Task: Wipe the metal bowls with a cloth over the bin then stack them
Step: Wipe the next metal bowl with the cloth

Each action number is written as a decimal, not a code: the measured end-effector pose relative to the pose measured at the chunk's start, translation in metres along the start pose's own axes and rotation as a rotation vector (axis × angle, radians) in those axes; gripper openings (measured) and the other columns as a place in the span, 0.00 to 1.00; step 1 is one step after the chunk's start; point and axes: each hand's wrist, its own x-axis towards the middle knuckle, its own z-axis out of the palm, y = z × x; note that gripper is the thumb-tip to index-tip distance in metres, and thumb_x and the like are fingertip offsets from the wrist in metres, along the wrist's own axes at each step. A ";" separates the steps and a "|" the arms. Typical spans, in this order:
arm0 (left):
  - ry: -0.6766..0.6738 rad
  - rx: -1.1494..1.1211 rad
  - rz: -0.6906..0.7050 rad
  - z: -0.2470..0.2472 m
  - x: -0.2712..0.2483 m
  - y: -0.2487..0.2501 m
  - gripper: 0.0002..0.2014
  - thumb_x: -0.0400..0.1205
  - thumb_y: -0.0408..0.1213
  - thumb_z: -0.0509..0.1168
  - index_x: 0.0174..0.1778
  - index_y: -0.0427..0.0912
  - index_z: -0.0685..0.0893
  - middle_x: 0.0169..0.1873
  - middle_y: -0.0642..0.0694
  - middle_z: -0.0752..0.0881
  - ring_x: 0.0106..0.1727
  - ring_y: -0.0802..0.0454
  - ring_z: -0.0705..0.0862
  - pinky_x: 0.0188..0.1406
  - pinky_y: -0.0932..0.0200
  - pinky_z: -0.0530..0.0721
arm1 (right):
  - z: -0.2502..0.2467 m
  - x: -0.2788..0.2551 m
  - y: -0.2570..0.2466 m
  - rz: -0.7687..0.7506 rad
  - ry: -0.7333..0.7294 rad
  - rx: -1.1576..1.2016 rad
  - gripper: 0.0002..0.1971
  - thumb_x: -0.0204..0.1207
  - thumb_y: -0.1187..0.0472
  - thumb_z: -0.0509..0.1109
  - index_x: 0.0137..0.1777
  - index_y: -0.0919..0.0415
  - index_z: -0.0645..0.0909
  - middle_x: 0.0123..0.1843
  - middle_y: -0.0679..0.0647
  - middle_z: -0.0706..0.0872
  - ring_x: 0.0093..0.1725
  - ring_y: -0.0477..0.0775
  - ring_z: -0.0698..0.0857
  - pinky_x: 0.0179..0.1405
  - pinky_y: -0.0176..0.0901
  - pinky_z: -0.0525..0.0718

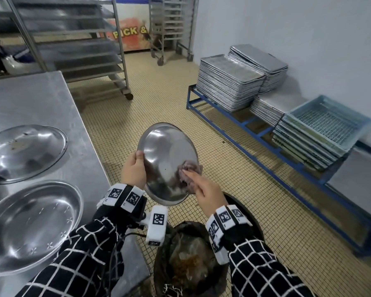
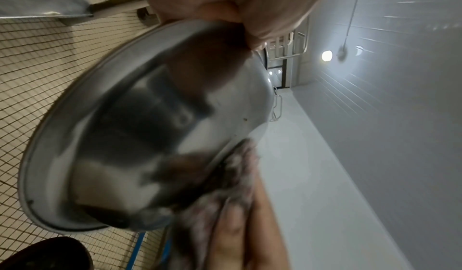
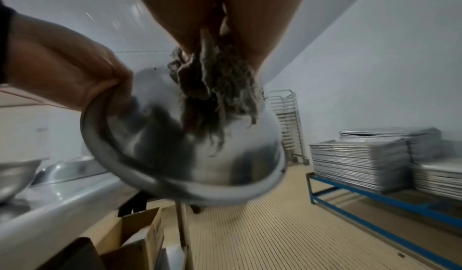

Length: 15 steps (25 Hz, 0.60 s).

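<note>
A metal bowl [image 1: 165, 159] is held tilted above the dark bin [image 1: 189, 260], its inside facing me. My left hand [image 1: 134, 168] grips its left rim, thumb over the edge. My right hand [image 1: 204, 187] presses a greyish-pink cloth [image 1: 190, 170] against the bowl's inner right side, fingers laid over it. In the left wrist view the bowl [image 2: 140, 128] fills the frame with the cloth [image 2: 232, 179] at its lower rim. The right wrist view has the cloth [image 3: 215, 88] bunched inside the bowl [image 3: 190, 155]. Two more bowls sit on the steel table: one upside down [image 1: 26, 151], one upright [image 1: 30, 226].
The steel table [image 1: 41, 99] runs along my left. A blue floor rack [image 1: 266, 133] on the right carries stacked baking trays [image 1: 229, 84] and a blue crate [image 1: 328, 121]. Wheeled tray racks [image 1: 79, 46] stand at the back. Cardboard boxes [image 3: 140, 232] sit under the table.
</note>
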 end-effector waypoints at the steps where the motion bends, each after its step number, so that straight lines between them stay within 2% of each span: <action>1: -0.001 -0.001 0.002 0.002 -0.002 -0.001 0.13 0.88 0.45 0.53 0.42 0.50 0.79 0.46 0.43 0.85 0.53 0.42 0.83 0.59 0.48 0.80 | 0.000 -0.005 0.007 0.066 0.032 0.037 0.23 0.82 0.65 0.62 0.74 0.46 0.72 0.67 0.51 0.83 0.55 0.38 0.83 0.58 0.39 0.85; 3: -0.028 -0.006 0.013 0.007 -0.007 -0.001 0.12 0.88 0.45 0.54 0.44 0.49 0.80 0.44 0.45 0.84 0.52 0.43 0.83 0.62 0.45 0.80 | 0.001 -0.011 0.004 0.135 0.134 0.144 0.22 0.83 0.63 0.61 0.75 0.46 0.71 0.61 0.51 0.85 0.44 0.31 0.83 0.47 0.28 0.85; 4: -0.051 -0.017 0.026 0.012 -0.012 0.000 0.11 0.88 0.45 0.54 0.47 0.48 0.80 0.44 0.46 0.84 0.52 0.44 0.83 0.62 0.45 0.80 | 0.003 -0.012 -0.004 0.106 0.173 0.167 0.23 0.83 0.62 0.61 0.76 0.46 0.69 0.63 0.51 0.85 0.47 0.31 0.83 0.48 0.26 0.84; 5: -0.074 -0.025 0.038 0.016 -0.017 0.003 0.11 0.88 0.44 0.54 0.49 0.46 0.81 0.45 0.47 0.84 0.52 0.46 0.83 0.59 0.49 0.81 | 0.007 -0.012 -0.015 0.044 0.189 0.146 0.23 0.84 0.61 0.60 0.78 0.46 0.67 0.68 0.52 0.81 0.57 0.34 0.82 0.56 0.30 0.83; 6: -0.096 -0.038 0.057 0.021 -0.024 0.007 0.11 0.88 0.44 0.54 0.51 0.45 0.81 0.46 0.47 0.85 0.51 0.48 0.83 0.54 0.55 0.81 | 0.011 -0.009 -0.025 -0.033 0.188 0.084 0.24 0.85 0.58 0.58 0.80 0.48 0.62 0.76 0.52 0.74 0.70 0.42 0.76 0.68 0.38 0.78; 7: -0.117 -0.057 0.076 0.025 -0.031 0.012 0.12 0.88 0.43 0.54 0.51 0.45 0.82 0.46 0.47 0.86 0.50 0.50 0.84 0.48 0.60 0.79 | 0.013 -0.003 -0.032 -0.108 0.190 0.004 0.25 0.85 0.54 0.54 0.82 0.50 0.57 0.82 0.51 0.64 0.80 0.47 0.64 0.78 0.44 0.67; 8: -0.136 -0.079 0.095 0.029 -0.038 0.017 0.12 0.88 0.42 0.54 0.50 0.44 0.82 0.46 0.47 0.86 0.48 0.52 0.84 0.44 0.62 0.78 | 0.013 0.006 -0.037 -0.156 0.209 -0.061 0.27 0.85 0.50 0.49 0.83 0.53 0.52 0.84 0.50 0.55 0.83 0.47 0.52 0.82 0.47 0.56; 9: -0.153 -0.096 0.107 0.031 -0.043 0.022 0.12 0.88 0.43 0.54 0.50 0.45 0.82 0.45 0.46 0.86 0.47 0.52 0.85 0.43 0.62 0.79 | 0.010 0.017 -0.036 -0.164 0.241 -0.095 0.29 0.85 0.46 0.46 0.84 0.54 0.48 0.85 0.49 0.49 0.84 0.46 0.46 0.83 0.48 0.50; 10: -0.163 -0.106 0.112 0.030 -0.047 0.026 0.12 0.88 0.43 0.54 0.49 0.45 0.82 0.45 0.46 0.87 0.47 0.50 0.85 0.44 0.60 0.80 | 0.004 0.028 -0.036 -0.144 0.287 -0.100 0.30 0.84 0.44 0.44 0.84 0.54 0.47 0.85 0.49 0.47 0.84 0.46 0.44 0.83 0.50 0.49; 11: -0.169 -0.113 0.116 0.029 -0.048 0.029 0.12 0.88 0.44 0.55 0.48 0.46 0.82 0.44 0.45 0.87 0.47 0.48 0.85 0.47 0.57 0.81 | -0.005 0.038 -0.032 -0.110 0.332 -0.081 0.30 0.84 0.44 0.44 0.84 0.53 0.47 0.85 0.49 0.47 0.84 0.47 0.45 0.83 0.52 0.54; 12: -0.168 -0.116 0.116 0.026 -0.048 0.031 0.12 0.88 0.45 0.55 0.47 0.48 0.83 0.44 0.45 0.86 0.48 0.46 0.85 0.50 0.52 0.82 | -0.017 0.045 -0.026 -0.053 0.351 -0.038 0.30 0.84 0.44 0.45 0.84 0.51 0.48 0.85 0.48 0.49 0.84 0.50 0.51 0.78 0.54 0.67; 13: -0.160 -0.118 0.113 0.022 -0.047 0.032 0.13 0.87 0.46 0.55 0.45 0.49 0.83 0.44 0.45 0.87 0.50 0.44 0.85 0.54 0.49 0.83 | -0.025 0.047 -0.017 0.032 0.335 0.019 0.29 0.85 0.45 0.46 0.84 0.48 0.47 0.85 0.48 0.51 0.81 0.54 0.60 0.65 0.50 0.81; 14: -0.142 -0.119 0.109 0.018 -0.044 0.031 0.12 0.87 0.47 0.55 0.45 0.51 0.83 0.46 0.45 0.87 0.52 0.43 0.85 0.57 0.47 0.83 | -0.030 0.044 -0.005 0.130 0.280 0.063 0.28 0.85 0.45 0.47 0.84 0.42 0.45 0.85 0.49 0.54 0.75 0.57 0.71 0.49 0.39 0.85; 15: -0.120 -0.119 0.106 0.014 -0.042 0.030 0.12 0.87 0.47 0.56 0.44 0.52 0.83 0.47 0.45 0.88 0.53 0.44 0.85 0.60 0.45 0.82 | -0.031 0.035 0.004 0.205 0.217 0.085 0.28 0.85 0.45 0.47 0.82 0.38 0.42 0.84 0.50 0.58 0.68 0.59 0.77 0.41 0.33 0.83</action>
